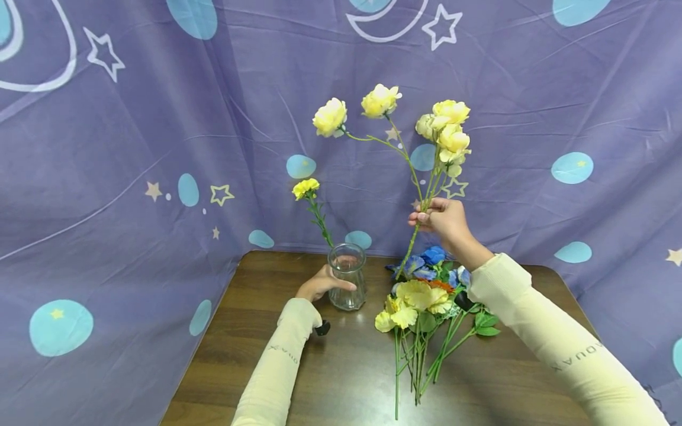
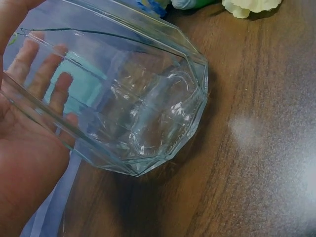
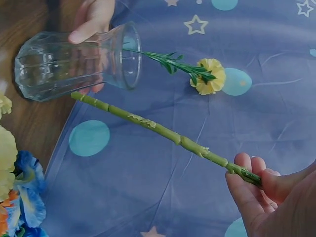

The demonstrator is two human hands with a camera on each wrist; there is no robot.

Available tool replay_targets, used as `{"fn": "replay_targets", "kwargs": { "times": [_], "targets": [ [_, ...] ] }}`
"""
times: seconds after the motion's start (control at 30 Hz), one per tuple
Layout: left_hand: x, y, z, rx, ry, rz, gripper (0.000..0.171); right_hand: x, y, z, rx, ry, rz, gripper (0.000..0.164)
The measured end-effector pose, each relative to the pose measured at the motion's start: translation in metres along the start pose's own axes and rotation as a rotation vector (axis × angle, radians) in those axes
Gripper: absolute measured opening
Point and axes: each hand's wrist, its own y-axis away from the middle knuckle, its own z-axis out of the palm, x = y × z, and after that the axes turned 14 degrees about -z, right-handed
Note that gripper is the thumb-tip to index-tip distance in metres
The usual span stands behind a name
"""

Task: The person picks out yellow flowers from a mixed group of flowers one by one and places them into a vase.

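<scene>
Green stem (image 3: 165, 132) lies pinched between the right hand (image 3: 276, 195)'s fingers and thumb.

Brown wood-grain table (image 1: 495, 384) with a glossy sheen, clear glass vase (image 1: 353, 273) standing on it, heap of flowers lying to its right, yellow blooms (image 1: 418, 296) in front, blue blooms (image 1: 426, 267) behind, green stems (image 1: 418, 364) pointing toward the near side.

The left hand (image 1: 326, 283) holds a glass vase (image 1: 348, 299) near the middle, with one yellow flower (image 1: 306, 189) in it. The right hand (image 1: 444, 222) pinches a flower stem (image 1: 409, 252) farther right. More flowers (image 1: 418, 297) lie lower right on the brown surface (image 1: 341, 378).
</scene>
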Motion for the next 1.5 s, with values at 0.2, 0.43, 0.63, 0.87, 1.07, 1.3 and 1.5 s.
{"fn": "replay_targets", "kwargs": {
  "times": [0.2, 0.43, 0.63, 0.87, 1.07, 1.3, 1.5],
  "targets": [
    [0.001, 0.002, 0.001, -0.015, 0.009, 0.018, 0.081, -0.005, -0.004, 0.005, 0.001, -0.039, -0.039, 0.019],
    [0.000, -0.001, 0.000, -0.016, 0.013, 0.020, 0.080, -0.013, -0.009, 0.012, 0.009, -0.065, -0.074, 0.010],
    [-0.001, -0.003, 0.000, -0.013, -0.006, 0.032, 0.083, -0.016, -0.011, 0.016, 0.009, -0.068, -0.077, 0.012],
    [0.002, -0.002, 0.001, 0.022, -0.033, -0.022, 0.080, -0.019, -0.014, 0.021, 0.014, -0.072, -0.081, 0.011],
    [0.003, -0.002, -0.002, 0.025, -0.050, -0.051, 0.079, -0.020, -0.014, 0.024, 0.009, -0.072, -0.090, 0.011],
    [0.002, -0.002, -0.003, 0.021, -0.075, -0.064, 0.078, -0.020, -0.015, 0.026, 0.015, -0.073, -0.093, 0.010],
    [0.004, -0.001, -0.003, 0.003, -0.090, -0.057, 0.077, -0.025, -0.017, 0.028, 0.021, -0.073, -0.117, 0.010]
  ]
}}
